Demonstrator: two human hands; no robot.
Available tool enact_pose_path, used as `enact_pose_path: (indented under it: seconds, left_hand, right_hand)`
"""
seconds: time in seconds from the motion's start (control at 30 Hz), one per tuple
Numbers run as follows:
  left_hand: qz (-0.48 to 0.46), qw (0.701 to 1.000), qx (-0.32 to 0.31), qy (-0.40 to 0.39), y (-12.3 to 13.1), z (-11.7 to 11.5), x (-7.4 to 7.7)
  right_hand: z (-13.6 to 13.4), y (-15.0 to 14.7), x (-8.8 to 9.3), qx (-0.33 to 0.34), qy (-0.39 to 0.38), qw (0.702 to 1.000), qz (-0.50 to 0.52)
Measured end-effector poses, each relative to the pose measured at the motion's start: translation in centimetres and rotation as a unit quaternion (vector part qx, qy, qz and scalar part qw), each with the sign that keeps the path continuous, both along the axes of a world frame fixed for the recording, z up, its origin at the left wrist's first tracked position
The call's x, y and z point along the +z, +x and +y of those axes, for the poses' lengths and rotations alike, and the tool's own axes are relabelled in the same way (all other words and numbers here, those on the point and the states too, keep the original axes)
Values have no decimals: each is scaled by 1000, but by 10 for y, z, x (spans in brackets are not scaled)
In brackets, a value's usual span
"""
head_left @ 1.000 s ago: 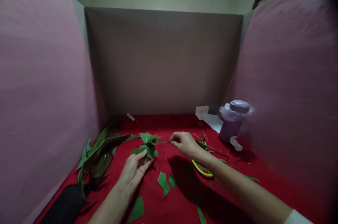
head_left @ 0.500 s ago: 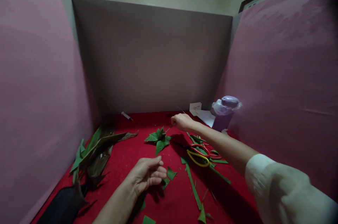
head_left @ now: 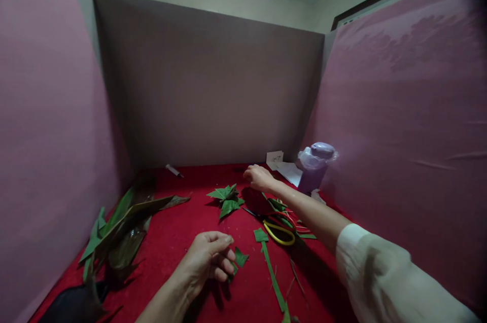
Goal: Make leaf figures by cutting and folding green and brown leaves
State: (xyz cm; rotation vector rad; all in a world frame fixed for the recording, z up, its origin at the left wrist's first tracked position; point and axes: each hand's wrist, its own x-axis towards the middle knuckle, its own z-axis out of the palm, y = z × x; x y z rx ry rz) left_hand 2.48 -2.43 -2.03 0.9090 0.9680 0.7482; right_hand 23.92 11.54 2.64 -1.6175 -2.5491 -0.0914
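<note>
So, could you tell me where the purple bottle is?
In the head view, the bottle stands far right on the mat, beside the papers.

Makeshift craft booth: red cloth table [head_left: 182, 231], pink side panels [head_left: 45, 110], cut leaf scraps [head_left: 227, 199], scissors [head_left: 279, 229].

At the back right of your red worktop [head_left: 182, 234] stands a purple jar [head_left: 315, 170] under a plastic wrap, with white papers [head_left: 284, 168] just beside it. A pen [head_left: 174, 170] lies by the grey back panel [head_left: 205, 84], and long leaves [head_left: 125, 219] are heaped on your left, near the pink wall [head_left: 45, 110].
</note>
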Motion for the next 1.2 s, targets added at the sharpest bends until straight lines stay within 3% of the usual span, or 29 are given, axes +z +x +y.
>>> enact_pose_path:
  seconds: [0.13, 0.23, 0.43, 0.7, 0.87, 1.2]
  left_hand:
    - [19, 1000, -4, 8, 2, 0, -2]
    - [32, 999, -11, 6, 4, -1, -3]
    - [56, 998, -3, 12, 4, 2, -4]
    - [63, 998, 6, 10, 7, 3, -3]
    - [58, 998, 1, 1, 7, 4, -4]
    - [62, 998, -7, 1, 7, 6, -5]
  right_hand:
    - [-12, -4, -2, 97, 27, 993, 67]
    - [-15, -7, -14, 136, 32, 985, 98]
    - [-2, -2, -42, 130, 44, 979, 148]
    - [4, -5, -57, 139, 38, 968, 204]
    - [5, 0, -57, 140, 35, 964, 222]
    - [-4, 1, -39, 180, 25, 961, 207]
